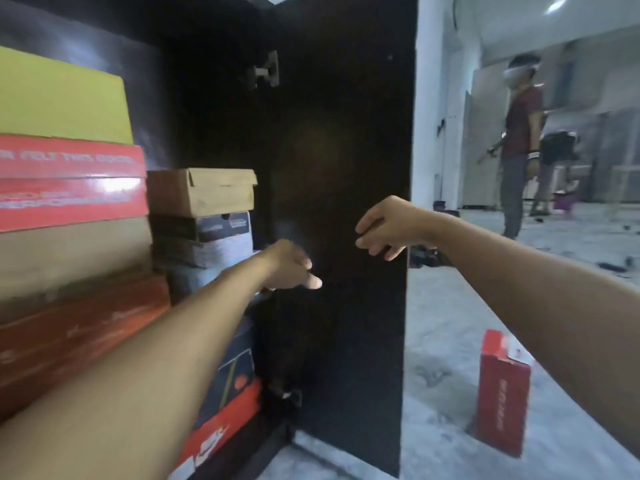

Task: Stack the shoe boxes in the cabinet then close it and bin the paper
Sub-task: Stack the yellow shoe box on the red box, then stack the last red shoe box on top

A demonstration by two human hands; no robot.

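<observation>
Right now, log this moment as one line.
boxes: stacked in cabinet | door: open | left hand: empty, by door | right hand: empty, near door edge | red box: on floor

Cabinet packed on the left, open door in the middle, open floor on the right.

Stacked shoe boxes (69, 209) fill the left side of the cabinet from bottom to top, and a second, lower pile of boxes (204, 216) stands just beside them, leaving free room only above that pile and in a narrow dark gap between it and the cabinet door (346, 168). The door stands open, edge toward the viewer, a tall dark wall between the cabinet and the room. The left hand (291, 265) reaches into that gap; the right hand (384, 230) hovers in front of the door's face. Right of the door the floor (443, 306) lies open, broken by a red box (502, 393) standing on end, with two people (523, 143) well beyond.
</observation>
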